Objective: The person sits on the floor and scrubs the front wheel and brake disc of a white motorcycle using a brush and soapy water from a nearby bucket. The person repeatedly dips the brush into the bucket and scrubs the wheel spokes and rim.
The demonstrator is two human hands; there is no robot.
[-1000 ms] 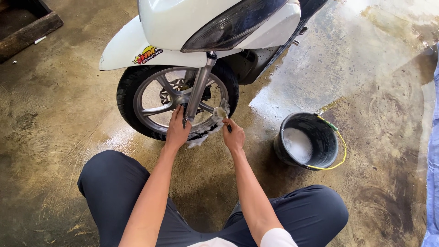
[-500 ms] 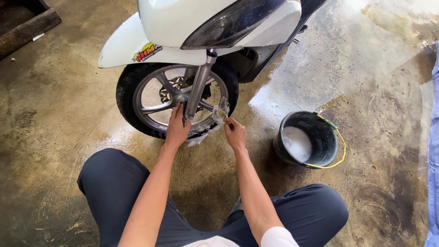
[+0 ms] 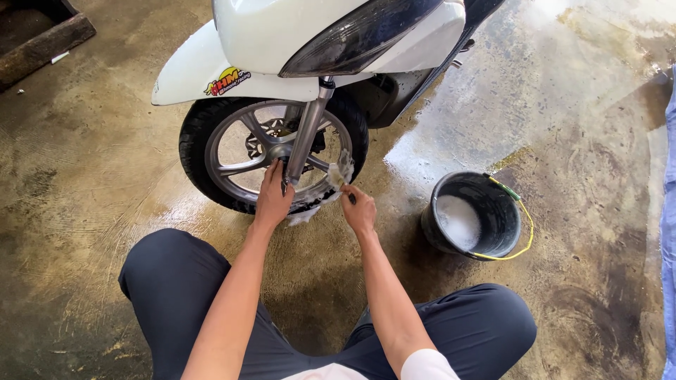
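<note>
A white scooter stands in front of me, its front wheel with a black tyre and grey spoked rim low in the view. My left hand grips the bottom of the grey fork leg at the wheel hub. My right hand holds a small soapy brush against the rim's lower right side, where white foam clings. I am squatting, with my knees in dark trousers on either side.
A black bucket with a yellow handle and soapy water stands on the wet concrete floor to my right. A dark wooden box sits at the top left. Blue cloth shows at the right edge.
The brush in my right hand has shifted slightly up along the rim's right side. My left hand has stayed on the fork leg.
</note>
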